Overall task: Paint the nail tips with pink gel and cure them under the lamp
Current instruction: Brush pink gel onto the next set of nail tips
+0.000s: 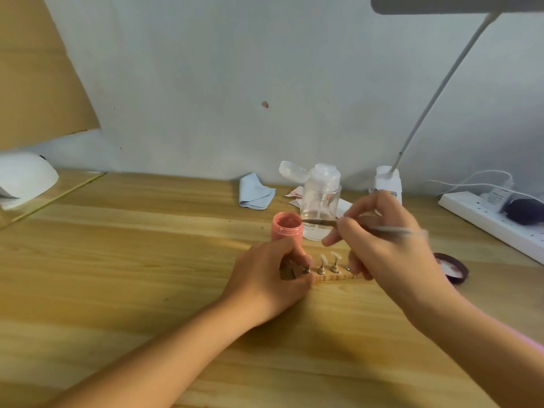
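An open pink gel jar [287, 226] stands on the wooden table [117, 260]. My right hand [391, 240] pinches a thin metal brush [391, 230], and its dark tip reaches over the jar's right rim. Just in front of the jar, my left hand [270, 275] grips the left end of a wooden nail-tip strip [335, 277], its fingers curled round one small stand. Two pale nail tips on metal stands [328, 263] rise between my hands. The white curing lamp [26, 178] sits at the far left edge.
A clear pump bottle [321, 195] with its lid flipped open stands behind the jar, a folded blue cloth [254, 191] to its left. The jar's dark lid [452, 267] lies at right. A white power strip [494, 222] and desk lamp arm [435, 92] occupy the right.
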